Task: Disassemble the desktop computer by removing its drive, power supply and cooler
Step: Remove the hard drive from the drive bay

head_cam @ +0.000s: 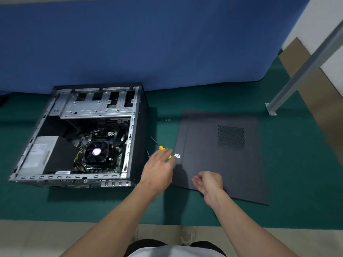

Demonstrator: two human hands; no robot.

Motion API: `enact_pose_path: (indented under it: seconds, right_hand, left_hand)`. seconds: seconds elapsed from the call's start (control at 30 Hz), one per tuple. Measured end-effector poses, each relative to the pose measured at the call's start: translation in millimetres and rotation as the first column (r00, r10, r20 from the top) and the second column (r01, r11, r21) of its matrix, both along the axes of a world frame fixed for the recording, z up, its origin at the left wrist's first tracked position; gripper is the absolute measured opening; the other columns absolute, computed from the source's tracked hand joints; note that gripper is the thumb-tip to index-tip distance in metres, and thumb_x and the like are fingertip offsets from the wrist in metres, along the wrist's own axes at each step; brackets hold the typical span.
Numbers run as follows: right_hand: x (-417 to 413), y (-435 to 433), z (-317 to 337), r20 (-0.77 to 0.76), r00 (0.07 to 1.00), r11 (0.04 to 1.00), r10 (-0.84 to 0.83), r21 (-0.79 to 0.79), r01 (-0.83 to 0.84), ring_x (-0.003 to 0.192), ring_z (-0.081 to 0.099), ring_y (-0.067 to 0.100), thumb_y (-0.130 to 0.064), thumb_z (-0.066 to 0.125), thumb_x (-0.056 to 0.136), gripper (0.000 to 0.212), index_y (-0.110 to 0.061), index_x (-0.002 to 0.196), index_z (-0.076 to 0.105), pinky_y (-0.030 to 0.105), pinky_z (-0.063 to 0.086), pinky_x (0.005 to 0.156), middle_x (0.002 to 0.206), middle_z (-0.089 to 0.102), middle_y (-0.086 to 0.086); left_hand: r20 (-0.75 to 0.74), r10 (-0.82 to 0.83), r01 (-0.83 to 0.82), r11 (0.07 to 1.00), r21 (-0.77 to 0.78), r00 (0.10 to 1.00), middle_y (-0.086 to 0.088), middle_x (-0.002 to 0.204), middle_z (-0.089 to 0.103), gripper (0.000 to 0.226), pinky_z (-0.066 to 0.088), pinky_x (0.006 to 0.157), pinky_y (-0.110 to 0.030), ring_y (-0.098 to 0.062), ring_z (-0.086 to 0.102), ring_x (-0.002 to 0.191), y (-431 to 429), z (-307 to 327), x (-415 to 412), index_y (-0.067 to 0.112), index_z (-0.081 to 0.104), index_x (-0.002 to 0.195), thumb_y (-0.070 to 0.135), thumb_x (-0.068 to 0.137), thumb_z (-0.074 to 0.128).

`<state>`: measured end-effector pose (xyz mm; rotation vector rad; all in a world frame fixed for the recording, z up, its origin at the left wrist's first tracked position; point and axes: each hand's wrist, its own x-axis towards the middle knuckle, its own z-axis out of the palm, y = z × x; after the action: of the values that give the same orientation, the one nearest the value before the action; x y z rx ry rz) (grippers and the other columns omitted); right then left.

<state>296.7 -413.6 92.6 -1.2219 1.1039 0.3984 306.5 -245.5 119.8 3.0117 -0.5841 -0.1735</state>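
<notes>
Open desktop case [140, 130] lies on its side on the green mat [111, 206], left of centre, with the open face up. Inside it I see:
- power supply [39, 154], grey box in the near-left corner
- cooler [96, 152], black fan with a pale hub, right of the power supply on the motherboard [118, 160], with cables bunched round it
- drive cage [96, 104], bare metal along the far side; I can't make out the drive itself

All of these are in place in the case.

Side panel [222, 164] is off and lies flat on the mat, right of the case and apart from it. Its vent grille [231, 137] is toward the far right.

Screwdriver [161, 147], yellow handle, lies on the mat in the gap between case and panel, with the shaft pointing away and left.

My left hand [159, 169] reaches over the screwdriver handle. The fingers are straight and relaxed and cover part of the handle. I can't tell if they touch it, and they are not closed round it.

My right hand [207, 181] hovers over the near edge of the panel. The palm is turned up and the fingers are loosely curled, with nothing in them.

Two small screws [167, 120] sit on the mat just beyond the panel's far-left corner. A small white tag [177, 156] sits at the panel's left edge, just beside the left fingertips.

Blue wall [148, 43] stands behind, and a grey metal leg [297, 71] is at the far right.
</notes>
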Motion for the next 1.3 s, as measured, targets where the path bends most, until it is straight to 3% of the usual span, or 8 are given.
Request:
enact_pose_path:
  seconds: [0.13,0.27,0.47,0.63,0.8,0.9,0.97,1.3]
  right_hand:
    - [23,30,-2,0.067,0.874,0.864,0.481,-0.205,-0.459,0.065,0.062,0.026,-0.005,0.046,0.089,0.018,-0.004,0.088,0.063,0.036,0.053,0.066,0.073,0.067,0.012]
    - [51,51,-3,-0.024,0.436,0.348,0.899,-0.564,-0.749,0.101,0.06,0.035,-0.009,0.043,0.089,0.031,-0.012,0.108,0.068,0.036,0.05,0.083,0.106,0.067,0.015]
    - [92,62,-22,-0.282,-0.078,-0.252,0.956,-0.657,-0.71,0.12,0.043,0.035,-0.009,0.044,0.087,0.033,-0.008,0.118,0.054,0.041,0.042,0.093,0.123,0.049,0.016]
    - [98,62,-35,-0.442,-0.287,-0.517,0.85,-0.597,-0.613,0.138,0.019,0.031,-0.018,0.047,0.089,0.076,-0.031,0.152,0.006,0.047,0.03,0.106,0.155,0.018,0.006]
    - [89,67,-46,-0.494,-0.288,-0.571,0.821,-0.684,-0.454,0.127,0.034,0.028,-0.017,0.045,0.089,0.051,-0.024,0.139,0.038,0.042,0.032,0.103,0.15,0.028,0.006]
    - [83,71,-40,-0.463,-0.176,-0.491,0.869,-0.761,-0.424,0.09,0.047,0.027,-0.002,0.044,0.086,0.009,-0.007,0.084,0.051,0.035,0.042,0.077,0.109,0.056,0.012]
    - [81,72,-38,-0.418,-0.128,-0.43,0.899,-0.793,-0.431,0.085,0.052,0.028,0.003,0.042,0.087,0.013,-0.003,0.083,0.053,0.035,0.045,0.07,0.094,0.059,0.013]
    - [99,97,20,0.148,0.464,0.385,0.873,-0.794,-0.471,0.075,0.051,0.029,-0.03,0.054,0.095,0.018,-0.016,0.096,0.043,0.034,0.038,0.062,0.075,0.052,0.002]
  left_hand:
    - [0.184,0.229,-0.214,0.972,-0.101,0.956,-0.016,0.147,0.045,0.052,0.033,0.115,-0.043,-0.03,0.043,0.137,38,20,3,-0.002,0.05,0.138,0.006,0.087,0.059]
    - [0.033,0.392,-0.385,0.914,-0.128,0.919,-0.009,0.162,0.015,0.054,0.017,0.121,-0.036,-0.023,0.017,0.149,72,20,-11,0.005,0.016,0.154,0.022,0.105,0.031]
    - [-0.108,0.398,-0.403,0.915,-0.023,0.911,0.008,0.159,-0.024,0.057,0.012,0.118,-0.036,-0.011,0.003,0.15,82,9,-27,0.033,-0.008,0.154,0.045,0.103,0.013]
    - [-0.259,0.426,-0.435,0.9,0.021,0.867,0.024,0.144,-0.044,0.069,-0.007,0.117,-0.033,-0.001,-0.024,0.143,87,10,-18,0.05,-0.039,0.134,0.065,0.096,0.017]
    - [-0.37,0.421,-0.453,0.892,0.002,0.828,0.029,0.135,-0.05,0.083,-0.012,0.114,-0.032,0.0,-0.032,0.139,89,15,-14,0.044,-0.051,0.123,0.069,0.093,0.022]
    - [-0.408,0.42,-0.458,0.889,0.005,0.811,0.026,0.142,-0.045,0.08,-0.011,0.116,-0.034,-0.001,-0.032,0.139,88,19,-13,0.041,-0.043,0.132,0.067,0.095,0.023]
    - [-0.395,0.417,-0.458,0.889,-0.009,0.818,0.024,0.146,-0.04,0.077,-0.01,0.118,-0.034,-0.002,-0.03,0.141,87,20,-15,0.038,-0.037,0.139,0.065,0.097,0.021]
    - [-0.184,0.303,-0.313,0.949,-0.028,0.935,0.011,0.161,-0.018,0.061,-0.01,0.119,-0.033,-0.011,-0.022,0.146,116,30,19,0.034,-0.007,0.154,0.055,0.101,0.014]
